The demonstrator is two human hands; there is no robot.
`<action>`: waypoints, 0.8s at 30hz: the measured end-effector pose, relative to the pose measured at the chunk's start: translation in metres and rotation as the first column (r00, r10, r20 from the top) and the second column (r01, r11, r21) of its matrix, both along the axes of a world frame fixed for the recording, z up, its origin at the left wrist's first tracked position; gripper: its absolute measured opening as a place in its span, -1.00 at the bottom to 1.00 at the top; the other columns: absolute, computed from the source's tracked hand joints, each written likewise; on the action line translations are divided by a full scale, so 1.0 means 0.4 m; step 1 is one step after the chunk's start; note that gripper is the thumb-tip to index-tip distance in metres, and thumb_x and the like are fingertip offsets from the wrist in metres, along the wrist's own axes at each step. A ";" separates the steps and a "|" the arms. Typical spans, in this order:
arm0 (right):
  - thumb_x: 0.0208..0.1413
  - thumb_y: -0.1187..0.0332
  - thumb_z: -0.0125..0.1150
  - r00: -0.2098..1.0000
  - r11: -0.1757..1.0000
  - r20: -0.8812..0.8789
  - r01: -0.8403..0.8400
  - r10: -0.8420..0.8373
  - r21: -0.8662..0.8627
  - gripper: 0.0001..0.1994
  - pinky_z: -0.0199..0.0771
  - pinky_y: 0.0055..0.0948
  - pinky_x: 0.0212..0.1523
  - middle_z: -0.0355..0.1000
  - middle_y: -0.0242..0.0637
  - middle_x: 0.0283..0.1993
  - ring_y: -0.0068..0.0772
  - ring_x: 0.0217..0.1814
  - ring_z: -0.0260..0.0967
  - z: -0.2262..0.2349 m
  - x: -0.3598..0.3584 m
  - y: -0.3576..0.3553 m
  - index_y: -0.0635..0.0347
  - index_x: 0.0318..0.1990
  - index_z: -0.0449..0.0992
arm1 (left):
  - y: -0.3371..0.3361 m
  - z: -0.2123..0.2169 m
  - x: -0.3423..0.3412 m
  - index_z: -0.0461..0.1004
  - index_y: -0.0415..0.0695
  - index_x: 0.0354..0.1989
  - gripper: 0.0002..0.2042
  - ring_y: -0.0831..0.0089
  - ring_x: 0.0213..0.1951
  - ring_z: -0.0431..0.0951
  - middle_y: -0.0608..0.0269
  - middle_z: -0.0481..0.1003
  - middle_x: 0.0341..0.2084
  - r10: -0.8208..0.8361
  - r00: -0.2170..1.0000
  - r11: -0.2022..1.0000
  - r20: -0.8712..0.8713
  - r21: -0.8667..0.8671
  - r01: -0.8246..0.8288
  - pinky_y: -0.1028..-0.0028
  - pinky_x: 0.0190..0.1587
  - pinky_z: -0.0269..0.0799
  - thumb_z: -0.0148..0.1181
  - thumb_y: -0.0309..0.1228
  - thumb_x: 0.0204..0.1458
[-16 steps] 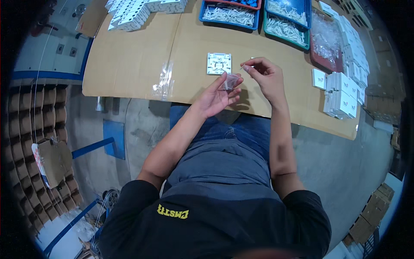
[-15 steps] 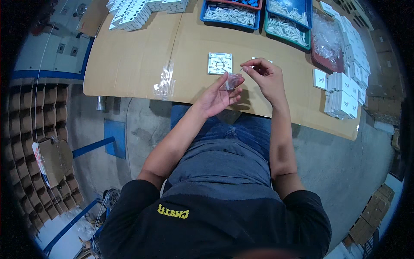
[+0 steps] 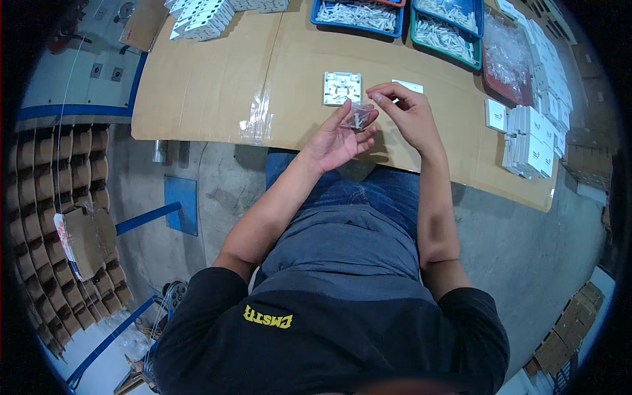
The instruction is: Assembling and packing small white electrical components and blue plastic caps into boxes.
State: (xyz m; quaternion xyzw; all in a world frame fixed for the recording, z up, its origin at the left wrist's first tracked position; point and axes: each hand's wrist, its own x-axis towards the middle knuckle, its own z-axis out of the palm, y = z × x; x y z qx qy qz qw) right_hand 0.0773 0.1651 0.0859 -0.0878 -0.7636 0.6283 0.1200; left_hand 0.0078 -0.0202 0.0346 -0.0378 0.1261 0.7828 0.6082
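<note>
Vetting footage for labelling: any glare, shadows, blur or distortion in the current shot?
Head view: glare on the clear tape; head view: shadow on the cardboard beside the left hand; head view: cardboard's near edge bows, corners black; head view: reddish patch at the bottom edge blurred, contents of the plastic bag hard to make out.

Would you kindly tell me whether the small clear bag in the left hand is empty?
Not empty: small pale pieces show through the clear bag, held in the left hand.
</note>
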 end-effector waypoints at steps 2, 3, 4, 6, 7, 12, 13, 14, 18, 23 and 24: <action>0.23 0.38 0.27 1.000 1.000 0.012 0.002 -0.002 -0.007 -0.84 0.36 -0.57 -0.23 0.60 -0.39 -0.21 -0.63 -0.22 0.41 -0.004 -0.002 0.003 0.23 -0.12 0.67 | -0.001 -0.004 -0.005 0.45 -0.10 0.16 -0.50 0.34 -0.05 0.60 0.21 0.58 0.01 -0.007 1.000 1.000 0.008 0.011 0.007 0.29 0.01 0.53 0.11 0.04 0.27; 0.23 0.37 0.28 0.999 1.000 0.034 0.002 -0.002 -0.007 -0.83 0.37 -0.58 -0.23 0.60 -0.39 -0.22 -0.63 -0.23 0.40 -0.004 -0.003 0.004 0.23 -0.11 0.67 | -0.001 -0.008 -0.009 0.45 -0.10 0.16 -0.50 0.34 -0.05 0.60 0.21 0.58 0.01 -0.009 1.000 1.000 0.016 0.014 0.009 0.29 0.02 0.53 0.11 0.04 0.27; 0.23 0.36 0.29 0.998 1.000 0.055 0.002 -0.002 -0.007 -0.82 0.37 -0.58 -0.22 0.59 -0.38 -0.23 -0.63 -0.24 0.39 -0.005 -0.005 0.005 0.24 -0.11 0.67 | -0.001 -0.010 -0.011 0.45 -0.10 0.17 -0.50 0.34 -0.04 0.60 0.22 0.57 0.02 -0.012 1.000 1.000 0.023 0.017 0.012 0.29 0.02 0.52 0.11 0.04 0.27; 0.24 0.36 0.29 0.999 1.000 0.048 0.013 -0.013 0.003 -0.82 0.37 -0.58 -0.23 0.59 -0.38 -0.24 -0.64 -0.25 0.40 -0.015 -0.004 0.017 0.24 -0.11 0.67 | 0.005 -0.014 -0.011 0.45 -0.11 0.16 -0.51 0.33 -0.04 0.60 0.22 0.57 0.02 -0.013 1.000 1.000 0.029 0.029 0.012 0.28 0.02 0.52 0.08 0.04 0.29; 0.24 0.36 0.29 0.999 1.000 0.040 0.023 -0.023 0.012 -0.82 0.38 -0.57 -0.23 0.60 -0.37 -0.25 -0.64 -0.26 0.40 -0.021 -0.004 0.023 0.25 -0.12 0.67 | 0.009 -0.015 -0.012 0.44 -0.11 0.16 -0.51 0.33 -0.03 0.60 0.22 0.57 0.02 -0.012 0.999 0.999 0.033 0.042 0.010 0.28 0.02 0.52 0.06 0.03 0.30; 0.24 0.36 0.27 0.991 0.994 0.079 0.102 -0.105 0.043 -0.83 0.40 -0.57 -0.22 0.60 -0.40 -0.28 -0.65 -0.26 0.41 -0.048 -0.021 0.073 0.27 -0.14 0.67 | -0.002 -0.054 -0.009 0.43 -0.12 0.17 -0.52 0.30 -0.02 0.57 0.24 0.56 0.02 -0.034 0.996 0.999 0.078 0.036 0.031 0.27 0.03 0.50 -0.02 0.03 0.34; 0.26 0.38 0.25 0.984 0.991 0.121 0.123 -0.128 0.043 -0.83 0.40 -0.60 -0.19 0.61 -0.41 -0.26 -0.67 -0.24 0.42 -0.064 -0.032 0.097 0.28 -0.14 0.66 | -0.004 -0.062 -0.012 0.41 -0.13 0.18 -0.51 0.30 -0.01 0.55 0.25 0.55 0.01 -0.026 0.994 0.999 0.106 0.025 0.024 0.26 0.05 0.48 -0.03 0.02 0.34; 0.26 0.38 0.25 0.982 0.987 0.111 0.149 -0.155 0.063 -0.83 0.40 -0.60 -0.19 0.61 -0.41 -0.26 -0.67 -0.24 0.42 -0.076 -0.041 0.125 0.28 -0.14 0.66 | -0.005 -0.067 -0.012 0.41 -0.13 0.18 -0.51 0.30 -0.01 0.55 0.25 0.55 0.01 -0.054 0.994 0.998 0.097 0.046 0.049 0.26 0.05 0.48 -0.03 0.02 0.34; 0.26 0.34 0.22 0.961 0.938 0.011 0.268 -0.278 0.220 -0.82 0.35 -0.59 -0.27 0.59 -0.47 -0.29 -0.72 -0.30 0.35 -0.132 -0.075 0.270 0.24 -0.16 0.68 | -0.007 -0.063 -0.002 0.40 -0.11 0.18 -0.54 0.31 -0.03 0.54 0.26 0.53 0.01 -0.063 0.993 0.997 0.104 0.047 0.058 0.26 0.03 0.48 -0.05 0.00 0.35; 0.16 0.24 0.30 0.813 0.691 -0.092 0.543 -0.575 0.477 -0.78 0.51 -0.38 -0.19 0.63 -0.16 -0.28 -0.33 -0.23 0.59 -0.161 -0.133 0.515 0.20 -0.19 0.68 | -0.005 -0.064 -0.007 0.41 -0.11 0.19 -0.55 0.29 -0.04 0.60 0.21 0.56 0.03 -0.056 0.993 0.998 0.108 0.027 0.053 0.22 0.03 0.53 -0.03 -0.03 0.36; 0.16 0.24 0.30 0.808 0.686 -0.097 0.550 -0.581 0.475 -0.78 0.51 -0.38 -0.19 0.63 -0.16 -0.28 -0.33 -0.23 0.59 -0.170 -0.144 0.570 0.20 -0.19 0.68 | -0.002 -0.069 -0.009 0.41 -0.11 0.19 -0.55 0.30 -0.05 0.60 0.22 0.56 0.03 -0.056 0.993 0.998 0.105 0.025 0.053 0.22 0.03 0.53 -0.03 -0.03 0.36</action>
